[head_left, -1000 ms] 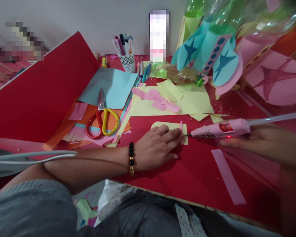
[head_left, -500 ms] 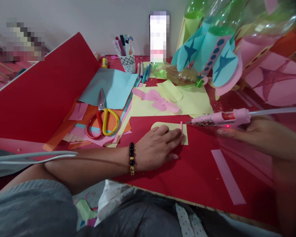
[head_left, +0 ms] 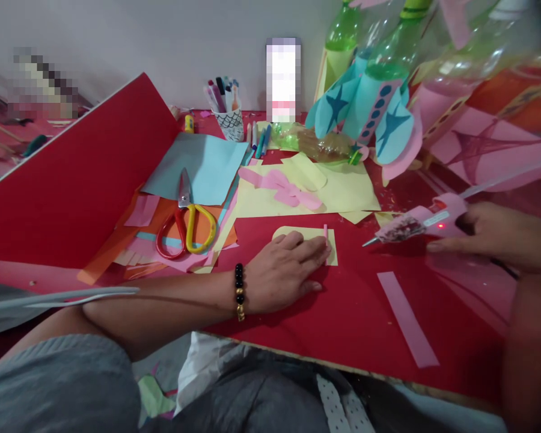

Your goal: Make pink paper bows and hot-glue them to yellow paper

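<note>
My left hand lies flat on a small pale yellow paper piece on the red tabletop, its fingers stretched out and pressing down. A narrow pink paper strip stands out by the fingertips; its lower part is hidden under them. To the right, my right hand is closed round a pink hot glue gun with a red light on its side. The metal nozzle points left and down, apart from the yellow paper. Nearer the front lies a longer pink paper strip.
Red-and-yellow-handled scissors rest on coloured paper scraps at left, beside blue paper. Behind are pink cut-outs, a pen cup and a propped phone. Paper-decorated bottles crowd the back right. A red board leans left.
My right hand has drawn the glue gun back to the right, away from the yellow paper, and tilted its nozzle downward. My left hand stays in place; the view has shifted slightly.
</note>
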{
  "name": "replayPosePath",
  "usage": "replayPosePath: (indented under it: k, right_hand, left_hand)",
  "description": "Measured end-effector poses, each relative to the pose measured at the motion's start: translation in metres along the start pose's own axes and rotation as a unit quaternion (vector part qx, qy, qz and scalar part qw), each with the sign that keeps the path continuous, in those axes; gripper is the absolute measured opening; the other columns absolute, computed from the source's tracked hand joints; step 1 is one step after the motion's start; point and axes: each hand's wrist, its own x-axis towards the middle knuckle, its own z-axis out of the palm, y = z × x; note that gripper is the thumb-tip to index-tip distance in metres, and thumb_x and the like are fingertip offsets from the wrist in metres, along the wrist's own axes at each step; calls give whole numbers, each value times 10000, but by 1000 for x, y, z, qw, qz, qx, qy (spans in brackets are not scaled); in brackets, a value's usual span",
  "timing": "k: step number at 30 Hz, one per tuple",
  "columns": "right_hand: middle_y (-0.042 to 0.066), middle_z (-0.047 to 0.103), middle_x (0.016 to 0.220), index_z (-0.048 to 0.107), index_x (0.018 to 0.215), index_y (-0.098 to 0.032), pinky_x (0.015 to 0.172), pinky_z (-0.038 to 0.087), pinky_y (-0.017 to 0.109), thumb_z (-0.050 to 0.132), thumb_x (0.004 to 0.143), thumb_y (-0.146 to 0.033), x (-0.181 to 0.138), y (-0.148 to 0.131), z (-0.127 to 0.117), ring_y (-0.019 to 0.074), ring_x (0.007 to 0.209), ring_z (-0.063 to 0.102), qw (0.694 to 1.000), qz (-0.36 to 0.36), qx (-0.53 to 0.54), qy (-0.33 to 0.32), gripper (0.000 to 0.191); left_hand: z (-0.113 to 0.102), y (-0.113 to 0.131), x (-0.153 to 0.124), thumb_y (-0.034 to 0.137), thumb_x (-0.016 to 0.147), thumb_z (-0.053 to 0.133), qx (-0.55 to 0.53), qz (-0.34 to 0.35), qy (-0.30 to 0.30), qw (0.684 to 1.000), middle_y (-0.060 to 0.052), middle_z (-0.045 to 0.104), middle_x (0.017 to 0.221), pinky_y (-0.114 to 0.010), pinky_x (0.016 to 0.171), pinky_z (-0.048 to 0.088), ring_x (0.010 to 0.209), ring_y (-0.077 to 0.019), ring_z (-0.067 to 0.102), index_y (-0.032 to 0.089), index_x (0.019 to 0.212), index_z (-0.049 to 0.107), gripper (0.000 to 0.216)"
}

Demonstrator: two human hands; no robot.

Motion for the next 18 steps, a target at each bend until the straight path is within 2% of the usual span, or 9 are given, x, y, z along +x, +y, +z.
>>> replayPosePath:
  k: [2,7,11,16,18]
  right_hand:
    - [6,527,508,595,599,-190,459,336,277,644,690,-624,1,9,-2,130,472,455,999,-14,-5,-33,446]
    - [55,631,662,674,722,-146,495,379,261,650,710,-585,2,18,1,155,572,537,996,-29,59,-53,440]
    - [40,625,634,665,719,-152,516,384,259,660,704,-577,2,17,1,152,572,539,993,-1,82,-82,425]
    - [58,666,716,696,843,-157,542,395,252,592,762,-587,2,11,-2,155,620,567,993,-38,68,-84,449]
    - [44,660,682,697,813,-149,526,381,251,623,717,-614,4,11,-1,152,599,562,996,-37,51,-64,481]
  left_hand:
    - [0,0,0,499,919,413,4,1,2,1000,-73,356,1470,-387,963,336,1098,-234,433,169,1361,426,551]
    - [0,1,1,496,923,406,17,1,4,1000,-71,355,1478,-392,958,336,1080,-226,430,172,1386,402,565]
    - [-1,2,2,498,920,412,21,-1,2,1000,-61,359,1482,-398,954,334,1061,-227,426,179,1414,367,590]
    - [-2,2,3,468,932,403,14,3,4,1000,-42,348,1498,-394,958,327,1055,-229,428,180,1427,347,576]
    - [-3,1,3,432,945,388,8,11,6,1000,-48,361,1493,-389,963,325,1061,-225,432,164,1422,354,548]
